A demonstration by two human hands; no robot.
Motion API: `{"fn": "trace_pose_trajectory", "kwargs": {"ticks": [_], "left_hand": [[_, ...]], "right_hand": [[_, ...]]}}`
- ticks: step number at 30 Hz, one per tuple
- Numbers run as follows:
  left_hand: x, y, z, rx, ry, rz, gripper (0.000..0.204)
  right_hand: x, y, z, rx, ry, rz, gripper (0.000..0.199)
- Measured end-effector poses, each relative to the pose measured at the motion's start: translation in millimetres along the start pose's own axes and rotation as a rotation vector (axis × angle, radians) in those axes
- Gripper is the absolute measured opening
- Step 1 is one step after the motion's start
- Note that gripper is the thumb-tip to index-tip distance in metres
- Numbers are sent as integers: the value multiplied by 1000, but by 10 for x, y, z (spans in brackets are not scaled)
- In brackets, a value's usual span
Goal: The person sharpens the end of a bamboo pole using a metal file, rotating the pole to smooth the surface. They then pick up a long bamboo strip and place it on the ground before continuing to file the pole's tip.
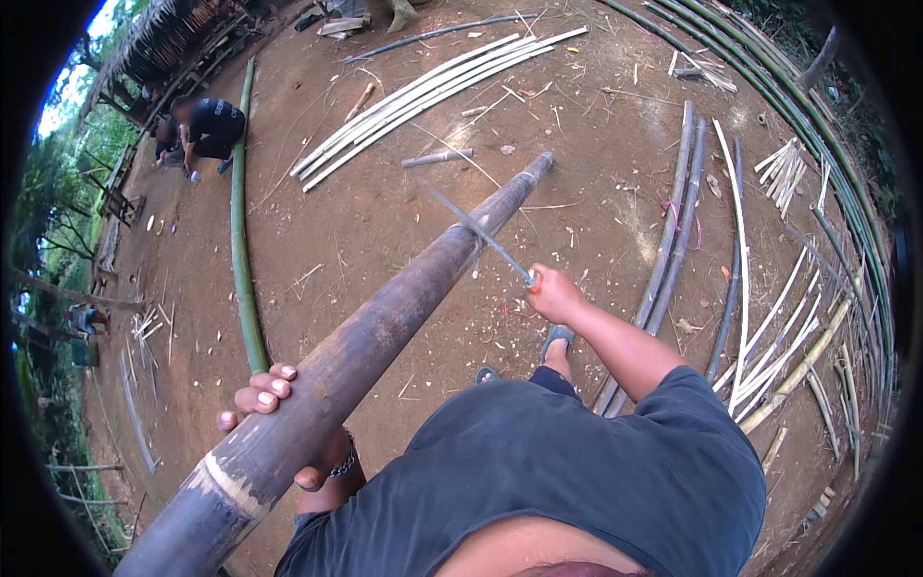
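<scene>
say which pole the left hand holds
The thick dark pole running diagonally through the middle, crossed by the blade; the left hand grips it and no other.

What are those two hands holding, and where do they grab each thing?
The left hand holds the dark bamboo pole from underneath, near its pale ring. The right hand grips the long blade by its handle.

My left hand [260, 392] is around the near part of a pole [375, 332] running lower left to upper centre, a blade [498, 247] from my right hand [556, 294] across it near its far end. Left on ground lies a long culm [240, 231], people [213, 123] past it; ahead, a short offcut [437, 158] before split strips [420, 104]. Right: paired poles [682, 154], then loose strips [743, 288], then long poles [835, 144] along the edge.
</scene>
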State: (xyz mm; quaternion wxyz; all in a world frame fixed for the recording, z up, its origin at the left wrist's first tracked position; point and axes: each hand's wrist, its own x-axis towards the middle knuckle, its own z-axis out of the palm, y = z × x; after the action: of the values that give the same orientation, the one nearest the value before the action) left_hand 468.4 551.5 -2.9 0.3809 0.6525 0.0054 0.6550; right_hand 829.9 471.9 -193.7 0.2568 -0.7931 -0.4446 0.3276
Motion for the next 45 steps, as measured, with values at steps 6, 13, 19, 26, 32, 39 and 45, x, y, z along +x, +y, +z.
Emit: {"fn": "trace_pose_trajectory", "kwargs": {"ticks": [6, 13, 19, 26, 32, 39, 45], "left_hand": [[68, -106, 163, 26, 223, 21, 106], [10, -33, 144, 52, 300, -62, 110], [138, -126, 423, 237, 457, -56, 103], [214, -119, 522, 161, 566, -66, 98], [150, -209, 356, 206, 547, -184, 81], [218, -195, 521, 166, 532, -178, 79], [55, -124, 447, 134, 434, -208, 84]], "right_hand": [[-56, -22, -19, -8, 10, -129, 28], [-109, -87, 18, 10, 15, -190, 29], [-63, -165, -7, -29, 31, -193, 30], [-30, -194, 40, -41, 24, -83, 28], [20, -109, 174, 72, 47, -57, 27], [164, -52, 156, 106, 127, 56, 26], [17, 35, 283, 47, 117, -81, 27]]}}
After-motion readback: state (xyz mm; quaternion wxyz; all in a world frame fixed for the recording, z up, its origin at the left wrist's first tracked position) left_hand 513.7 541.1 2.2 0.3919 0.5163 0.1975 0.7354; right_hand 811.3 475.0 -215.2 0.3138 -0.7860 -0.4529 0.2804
